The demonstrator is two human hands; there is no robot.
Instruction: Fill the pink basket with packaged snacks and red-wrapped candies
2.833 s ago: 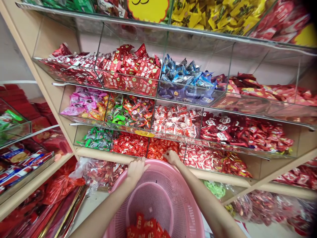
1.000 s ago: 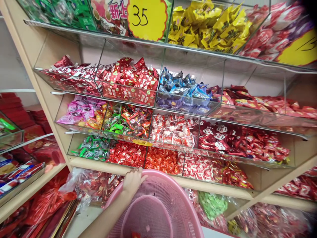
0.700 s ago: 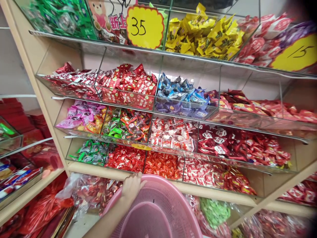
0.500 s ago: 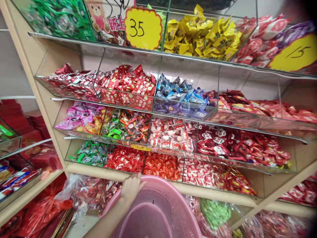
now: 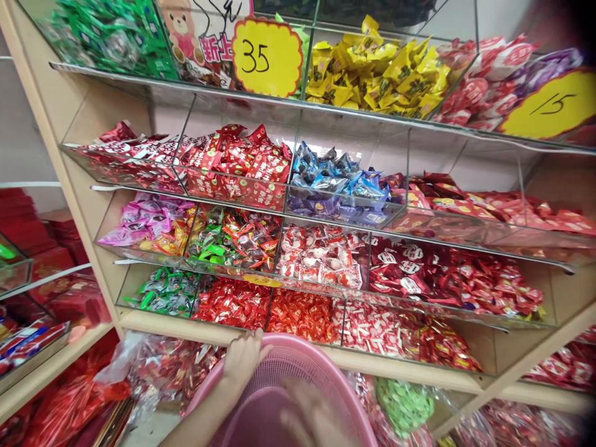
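A pink plastic basket with mesh sides stands at the bottom centre, in front of the lowest candy shelf. My left hand grips its far rim, fingers curled over the edge. Over the basket's inside, my right hand is smeared by motion, so its fingers cannot be made out. Beyond the rim, the bottom row of clear bins holds red wrapped candies, orange-red candies and white-and-red candies.
Higher bins hold yellow packets, blue packets and pink candies. Yellow price cards hang on the top shelf. A wooden ledge runs behind the basket. Bagged goods and a red bag lie below.
My right hand has come into view over the basket from below. My left hand keeps its hold on the rim. The view has shifted slightly.
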